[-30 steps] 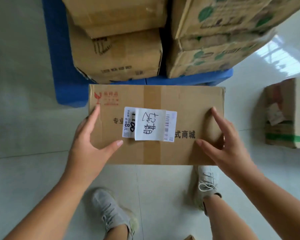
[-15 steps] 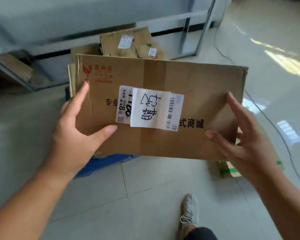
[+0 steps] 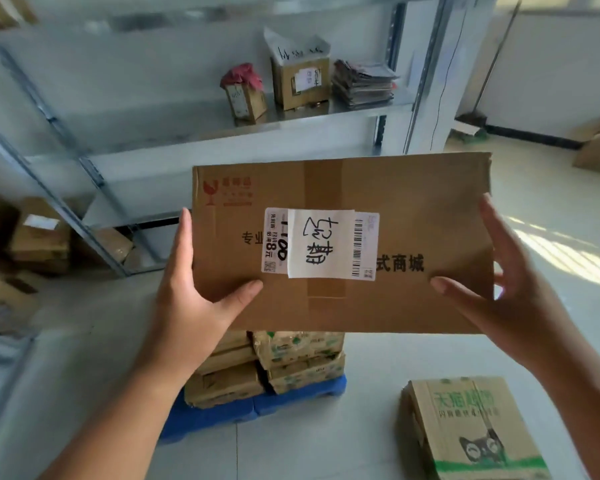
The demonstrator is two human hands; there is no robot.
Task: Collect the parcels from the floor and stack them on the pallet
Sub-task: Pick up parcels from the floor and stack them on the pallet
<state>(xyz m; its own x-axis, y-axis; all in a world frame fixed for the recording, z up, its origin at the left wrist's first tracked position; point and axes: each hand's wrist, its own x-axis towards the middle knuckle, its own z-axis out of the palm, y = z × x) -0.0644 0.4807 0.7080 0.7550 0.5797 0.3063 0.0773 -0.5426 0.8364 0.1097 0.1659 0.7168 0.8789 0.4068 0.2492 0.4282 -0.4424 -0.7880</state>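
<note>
Holding a flat cardboard parcel (image 3: 340,244) up in the air between both hands, the person stands over the blue pallet (image 3: 257,408), which lies on the floor below with a stack of parcels (image 3: 267,365) already on it. The left hand (image 3: 191,299) clasps the box's left edge, thumb pressed on the top face and fingers straight along the side; the right hand (image 3: 499,292) does the same at the right edge, thumb on top, fingers spread behind the corner. So both grips are really a flat squeeze rather than a curl round the box. A white label (image 3: 321,247) with handwriting sits in the middle of the top face.

To set it down well, I judge the box should be kept level, carried forward over the stack and lowered square to the boxes beneath, with the palms easing off only once it bears its own weight. How even the top of the stack is cannot be told, since the held box hides it. A green-printed carton (image 3: 471,427) waits on the floor to the right, near the pallet.
</note>
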